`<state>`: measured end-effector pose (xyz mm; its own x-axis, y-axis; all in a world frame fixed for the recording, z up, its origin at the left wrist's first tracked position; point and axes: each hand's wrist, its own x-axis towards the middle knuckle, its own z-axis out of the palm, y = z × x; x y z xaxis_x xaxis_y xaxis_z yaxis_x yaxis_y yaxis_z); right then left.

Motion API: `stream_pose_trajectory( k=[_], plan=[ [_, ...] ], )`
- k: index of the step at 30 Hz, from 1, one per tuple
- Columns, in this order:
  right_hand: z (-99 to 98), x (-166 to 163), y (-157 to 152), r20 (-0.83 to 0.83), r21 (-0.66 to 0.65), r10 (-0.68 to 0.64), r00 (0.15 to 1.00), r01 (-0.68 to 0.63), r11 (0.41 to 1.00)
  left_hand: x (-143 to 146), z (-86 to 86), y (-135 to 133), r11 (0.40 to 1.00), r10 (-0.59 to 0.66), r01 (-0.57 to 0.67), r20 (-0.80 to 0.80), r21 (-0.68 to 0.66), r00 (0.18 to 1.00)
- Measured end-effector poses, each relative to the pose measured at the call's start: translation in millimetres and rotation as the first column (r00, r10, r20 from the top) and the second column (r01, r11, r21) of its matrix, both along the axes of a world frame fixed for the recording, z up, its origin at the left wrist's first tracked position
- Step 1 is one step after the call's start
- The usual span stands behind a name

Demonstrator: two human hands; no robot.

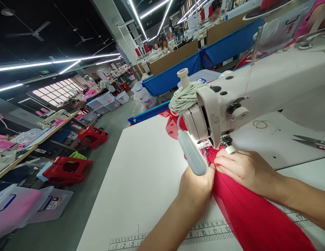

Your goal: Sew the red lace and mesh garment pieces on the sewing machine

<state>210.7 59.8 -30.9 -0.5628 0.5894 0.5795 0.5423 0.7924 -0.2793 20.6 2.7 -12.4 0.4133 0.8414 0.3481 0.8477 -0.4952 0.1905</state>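
A long piece of red fabric [246,205] runs from the near edge of the white table up to the needle area of a sewing machine [269,83]. My left hand [195,183] pinches the fabric's edge just in front of the presser foot; the grey lamp [193,153] hides part of its fingers. On the fabric's right side, my right hand [242,169] grips it close to the needle, fingers bent. Lacy red material lies under the foot. Behind the machine head, more red fabric [172,125] spreads over the table's far edge.
Scissors [312,142] and thin elastic loops [260,124] lie on the table at the right. A printed ruler [204,232] crosses its near side. Red stools [68,170] and plastic bins [51,205] stand left across the aisle. Other people sit at machines beyond the blue cloth [175,71].
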Motion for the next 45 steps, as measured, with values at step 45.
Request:
stream_pose_trajectory(
  k=[45],
  plan=[
    [7.8, 4.6, 4.7, 0.072, 0.115, -0.102, 0.992, 0.093, 0.989, 7.3, 3.7, -3.7, 0.977, 0.004, 0.005, -0.041, 0.212, 0.999]
  ],
)
